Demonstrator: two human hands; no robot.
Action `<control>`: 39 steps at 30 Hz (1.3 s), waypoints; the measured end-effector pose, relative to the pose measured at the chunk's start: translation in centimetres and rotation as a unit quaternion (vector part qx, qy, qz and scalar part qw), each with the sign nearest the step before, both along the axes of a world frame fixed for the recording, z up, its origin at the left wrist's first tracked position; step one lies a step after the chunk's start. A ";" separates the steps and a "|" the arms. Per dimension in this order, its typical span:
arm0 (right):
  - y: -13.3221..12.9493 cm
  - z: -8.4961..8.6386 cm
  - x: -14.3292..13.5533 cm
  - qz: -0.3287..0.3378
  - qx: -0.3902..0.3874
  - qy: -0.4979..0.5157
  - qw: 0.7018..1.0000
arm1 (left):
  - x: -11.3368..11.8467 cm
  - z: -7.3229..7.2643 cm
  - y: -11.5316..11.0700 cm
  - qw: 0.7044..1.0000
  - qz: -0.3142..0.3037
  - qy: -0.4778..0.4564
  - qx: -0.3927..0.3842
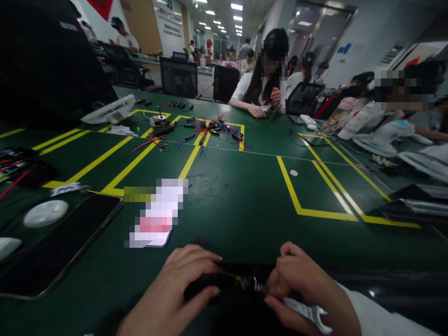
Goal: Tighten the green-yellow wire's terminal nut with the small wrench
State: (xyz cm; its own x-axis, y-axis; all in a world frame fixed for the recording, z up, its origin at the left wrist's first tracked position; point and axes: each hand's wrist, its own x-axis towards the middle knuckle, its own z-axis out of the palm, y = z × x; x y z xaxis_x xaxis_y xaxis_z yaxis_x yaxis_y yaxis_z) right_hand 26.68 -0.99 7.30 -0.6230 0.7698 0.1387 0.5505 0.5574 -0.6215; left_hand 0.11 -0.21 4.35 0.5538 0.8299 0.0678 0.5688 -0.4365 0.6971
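Note:
At the near edge of the green table, my right hand (303, 284) is closed round a silver wrench (304, 311), whose open-ended jaw sticks out below the fingers. The wrench's other end meets a small dark metal connector (248, 283) with a yellow-green wire running left from it. My left hand (182, 289) lies to the left of the connector, thumb and fingers apart around a black item (201, 285) that blends into the dark background. Whether the left fingers touch the wire cannot be made out.
A lit phone (163, 210) and a dark phone (66, 242) lie at left, near a white oval object (45, 213). Wire bundles (217, 128) sit farther back, with a small white disc (293, 173) at right. A person (262, 79) works across the table.

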 end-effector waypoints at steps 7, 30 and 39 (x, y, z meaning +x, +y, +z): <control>0.0 0.2 0.0 0.013 0.000 -0.001 1.000 | -0.1 -0.6 -0.4 1.000 0.019 -0.011 -0.013; 1.7 1.5 1.0 0.029 -0.014 0.078 0.996 | -0.6 -1.6 -0.6 0.998 -0.009 -0.026 -0.062; 0.3 0.6 0.4 0.042 0.009 0.051 0.998 | -2.1 -0.8 -2.6 0.996 0.082 -0.006 -0.020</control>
State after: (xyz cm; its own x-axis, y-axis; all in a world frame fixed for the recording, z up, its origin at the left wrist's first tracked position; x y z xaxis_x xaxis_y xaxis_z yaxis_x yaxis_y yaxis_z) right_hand 27.11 -0.68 7.92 -0.6671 0.7124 0.2177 0.4362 0.6105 -0.6610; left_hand -2.00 -2.79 3.59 0.4092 0.9116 0.0387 0.6217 -0.3096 0.7195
